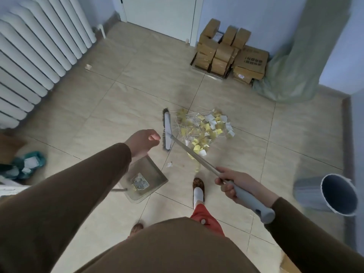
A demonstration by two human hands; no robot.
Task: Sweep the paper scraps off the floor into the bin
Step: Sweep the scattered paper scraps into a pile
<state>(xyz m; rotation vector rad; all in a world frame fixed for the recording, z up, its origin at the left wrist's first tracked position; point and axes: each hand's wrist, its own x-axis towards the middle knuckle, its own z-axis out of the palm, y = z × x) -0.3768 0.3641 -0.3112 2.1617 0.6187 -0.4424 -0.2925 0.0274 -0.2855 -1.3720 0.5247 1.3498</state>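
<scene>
A pile of yellow and white paper scraps (204, 129) mixed with thin sticks lies on the tiled floor ahead; a few stray scraps (169, 164) sit nearer my feet. My right hand (230, 184) grips the grey handle of a broom (199, 161), whose white head (167, 133) rests on the floor at the pile's left edge. A clear dustpan (143, 180) with some scraps in it stands on the floor under my left arm. My left hand (142, 143) hovers above it with its fingers loosely curled and nothing visible in them. The grey bin (331, 194) is at the right.
A white radiator (39, 52) lines the left wall. Stacked cardboard boxes (230, 54) and a green plastic-wrapped column (299, 56) fill the far right corner. A teal bag with paper (27, 164) lies at the left. My slippered foot (198, 189) is near the dustpan.
</scene>
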